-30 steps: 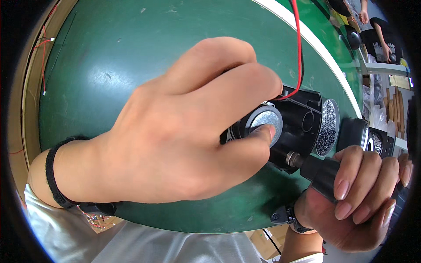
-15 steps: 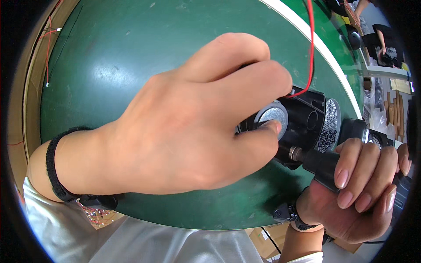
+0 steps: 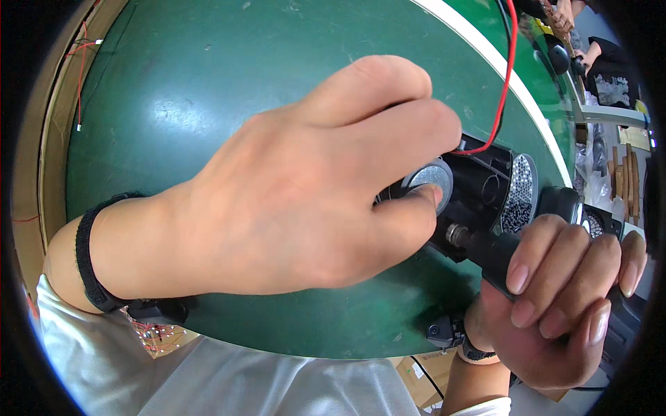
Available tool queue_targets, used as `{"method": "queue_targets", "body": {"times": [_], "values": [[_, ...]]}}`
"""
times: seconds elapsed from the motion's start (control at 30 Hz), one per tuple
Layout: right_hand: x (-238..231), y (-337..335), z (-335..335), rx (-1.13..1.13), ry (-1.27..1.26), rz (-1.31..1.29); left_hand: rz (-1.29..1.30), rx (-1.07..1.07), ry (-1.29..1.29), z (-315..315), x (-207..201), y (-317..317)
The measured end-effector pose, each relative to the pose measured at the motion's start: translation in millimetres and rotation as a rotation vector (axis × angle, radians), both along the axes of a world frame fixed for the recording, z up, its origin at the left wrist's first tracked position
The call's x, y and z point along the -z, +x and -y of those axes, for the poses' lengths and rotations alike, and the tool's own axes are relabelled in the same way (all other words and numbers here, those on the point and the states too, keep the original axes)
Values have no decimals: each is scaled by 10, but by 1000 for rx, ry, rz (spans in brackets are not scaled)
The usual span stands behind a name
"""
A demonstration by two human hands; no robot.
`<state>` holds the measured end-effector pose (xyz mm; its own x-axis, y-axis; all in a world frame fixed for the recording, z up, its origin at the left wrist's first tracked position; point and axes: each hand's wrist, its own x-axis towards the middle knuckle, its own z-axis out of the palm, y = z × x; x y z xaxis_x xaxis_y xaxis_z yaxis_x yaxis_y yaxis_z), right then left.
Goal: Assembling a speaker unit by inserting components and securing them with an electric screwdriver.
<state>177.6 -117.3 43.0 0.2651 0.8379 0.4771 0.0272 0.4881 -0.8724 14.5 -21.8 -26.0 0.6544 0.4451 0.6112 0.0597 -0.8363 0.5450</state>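
My left hand (image 3: 305, 180) is closed round a black plastic housing (image 3: 489, 163), its thumb pressed on a round silver disc (image 3: 437, 172) like a speaker magnet. Much of the housing lies hidden under the fingers. A red and black wire (image 3: 511, 62) rises from its far edge, and a dotted grille-like end (image 3: 523, 194) shows at its right. My right hand (image 3: 555, 298) is wrapped round a black power screwdriver (image 3: 491, 251). Its metal nose (image 3: 456, 234) is at the near edge of the housing, below the disc; I cannot tell whether they touch.
Housing and hands are over a green tabletop (image 3: 159, 62) with a white edge strip (image 3: 479, 48). A cardboard edge (image 3: 52, 139) with thin red wires runs along the left. Another dark part with a round grille (image 3: 594, 223) lies at the right. People work in the background at upper right.
My right hand has brought the screwdriver slightly left, closer in against the housing. The red and black wire has swung a little right. My left hand keeps its grip almost unmoved.
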Motion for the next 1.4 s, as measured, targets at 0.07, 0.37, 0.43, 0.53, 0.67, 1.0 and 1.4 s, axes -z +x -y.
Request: {"method": "queue_targets", "body": {"times": [0.07, 0.37, 0.43, 0.53, 0.67, 1.0, 1.4], "values": [[17, -31, -31, 32, 32, 3, 5, -14, -131, 27, -5, -7], [22, -4, -42, 16, 11, 5, -107, 75, 65, -72, -62, -96], [-56, -15, -17, 51, 45, -88, -120, 69, 48, -57, -65, -129], [-341, 344, 191, 42, 168, -31, -84, 105, 70, -58, -72, -35], [-418, 401, 189, 34, 217, -126, -97, 112, 63, -65, -74, -63], [-485, 532, 253, 113, 146, -136, -528, 16, 232, -104, -582, -235], [-505, 1054, 468, 176, 120, -54, -396, 101, 166, 175, -451, -32]]}}
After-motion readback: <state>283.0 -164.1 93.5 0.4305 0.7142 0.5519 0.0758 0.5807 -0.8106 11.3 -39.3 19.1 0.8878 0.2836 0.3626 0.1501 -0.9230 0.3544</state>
